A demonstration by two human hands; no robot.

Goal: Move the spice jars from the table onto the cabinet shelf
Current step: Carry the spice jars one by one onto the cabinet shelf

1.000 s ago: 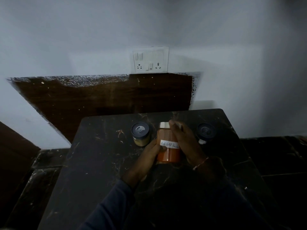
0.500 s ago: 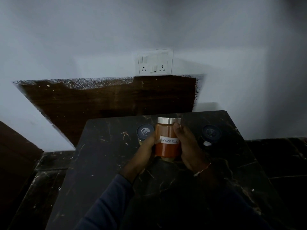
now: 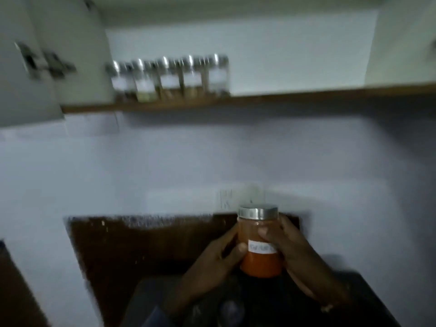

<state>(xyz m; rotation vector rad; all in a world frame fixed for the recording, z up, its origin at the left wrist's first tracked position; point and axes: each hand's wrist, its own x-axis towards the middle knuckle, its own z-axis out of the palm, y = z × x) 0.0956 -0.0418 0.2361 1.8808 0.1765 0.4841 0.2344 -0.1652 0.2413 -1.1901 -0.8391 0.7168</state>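
Two hands, left hand (image 3: 218, 258) and right hand (image 3: 296, 253), wrapped around round glass jar of orange-red powder with shiny metal lid and white label (image 3: 259, 244). Jar now up off dark marble counter (image 3: 368, 300), raised in front of wall. View swung up: wooden cabinet shelf (image 3: 295, 96) shows, five blurry jars (image 3: 168, 77) at left, free room right. Lift done; placing next, likely.

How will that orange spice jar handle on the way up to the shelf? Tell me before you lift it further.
The orange spice jar looks clear and rigid, possibly glass, so probably breakable if dropped. It is filled nearly to its metal lid, so likely heavy for its size. Smooth sides may slip; the left hand and right hand both wrapping it seems wise.
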